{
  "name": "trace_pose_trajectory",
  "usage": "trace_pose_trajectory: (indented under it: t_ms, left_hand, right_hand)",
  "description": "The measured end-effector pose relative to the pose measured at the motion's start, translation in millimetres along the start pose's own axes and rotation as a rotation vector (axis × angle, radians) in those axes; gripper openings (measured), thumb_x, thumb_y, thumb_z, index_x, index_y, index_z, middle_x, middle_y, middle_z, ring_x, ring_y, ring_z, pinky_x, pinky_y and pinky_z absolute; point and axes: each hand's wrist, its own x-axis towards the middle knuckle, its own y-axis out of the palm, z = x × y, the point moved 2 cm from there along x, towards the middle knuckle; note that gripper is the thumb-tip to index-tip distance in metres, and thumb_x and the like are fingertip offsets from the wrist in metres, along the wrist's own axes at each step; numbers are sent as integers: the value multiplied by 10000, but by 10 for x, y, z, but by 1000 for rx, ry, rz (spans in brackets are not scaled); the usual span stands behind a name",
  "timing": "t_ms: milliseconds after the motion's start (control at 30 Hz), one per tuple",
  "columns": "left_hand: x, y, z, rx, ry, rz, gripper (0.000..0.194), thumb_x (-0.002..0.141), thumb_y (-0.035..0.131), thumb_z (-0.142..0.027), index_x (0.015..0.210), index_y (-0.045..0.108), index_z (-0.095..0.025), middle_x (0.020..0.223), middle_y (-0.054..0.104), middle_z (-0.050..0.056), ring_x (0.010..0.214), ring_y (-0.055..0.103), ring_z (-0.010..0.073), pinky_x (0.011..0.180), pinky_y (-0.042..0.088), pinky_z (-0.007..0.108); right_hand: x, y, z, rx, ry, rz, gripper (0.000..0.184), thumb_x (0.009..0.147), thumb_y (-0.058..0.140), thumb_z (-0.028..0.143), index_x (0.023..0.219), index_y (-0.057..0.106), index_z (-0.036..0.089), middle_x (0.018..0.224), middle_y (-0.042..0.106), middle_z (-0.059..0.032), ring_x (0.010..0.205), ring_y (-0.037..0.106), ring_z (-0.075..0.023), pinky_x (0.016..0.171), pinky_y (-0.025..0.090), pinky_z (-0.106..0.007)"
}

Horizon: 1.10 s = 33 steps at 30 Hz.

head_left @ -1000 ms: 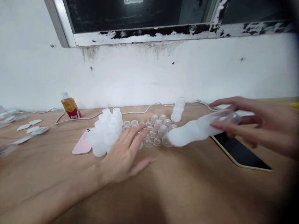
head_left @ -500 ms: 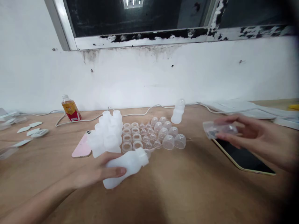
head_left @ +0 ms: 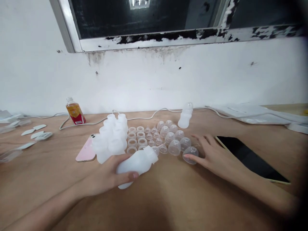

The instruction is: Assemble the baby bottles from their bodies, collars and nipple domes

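Observation:
My left hand (head_left: 106, 175) is wrapped round a white plastic bottle (head_left: 137, 162) that lies on its side on the wooden table (head_left: 168, 199), neck pointing right. My right hand (head_left: 211, 155) rests on the table with fingers spread, its fingertips touching a clear dome cap (head_left: 190, 154) at the right end of the caps row (head_left: 173, 141). A cluster of upright white bottles (head_left: 112, 138) stands just behind the left hand. Rows of small rings (head_left: 137, 136) and clear teats (head_left: 154, 138) lie between the bottles and the caps. One capped bottle (head_left: 185, 115) stands alone further back.
A pink phone (head_left: 85, 152) lies under the bottle cluster, and a dark tablet (head_left: 250, 158) lies to the right. An orange drink bottle (head_left: 75, 111) and a white cable (head_left: 144, 115) sit by the wall. White flat pieces (head_left: 33, 133) lie at the far left.
The bottle passed from my right hand to my left hand and came down onto the table. My right hand set its clear cap down beside the other caps and opened.

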Motion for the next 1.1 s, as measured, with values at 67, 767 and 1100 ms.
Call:
trace_pose_trajectory:
  t_ms: [67,767,1100]
  left_hand:
    - [20,40,2,105,54,-36,388,764,436,-455,1072,502,-229,861,620,8,724,579,156,566,441,224]
    - [305,259,120,-696,-65,571,473,705,405,-522,874,558,-108,619,581,42,438,503,111,348,327,194]
    - [284,362,414,-1061,-145,498,443,753,390,-460,877,572,-75,627,588,57,368,506,90,254,295,145]
  right_hand:
    - [-17,-105,123,105,19,-25,531,764,398,515,1180,361,186,1091,476,-142,813,560,-237,629,459,-357]
    - [15,-160,889,359,-727,89,253,841,402,320,1021,502,172,867,581,-59,685,549,-109,539,440,-194]
    - [-102,-471,754,265,-950,-220,256,795,456,229,1048,474,199,1005,576,-67,1015,500,-171,844,431,-295]
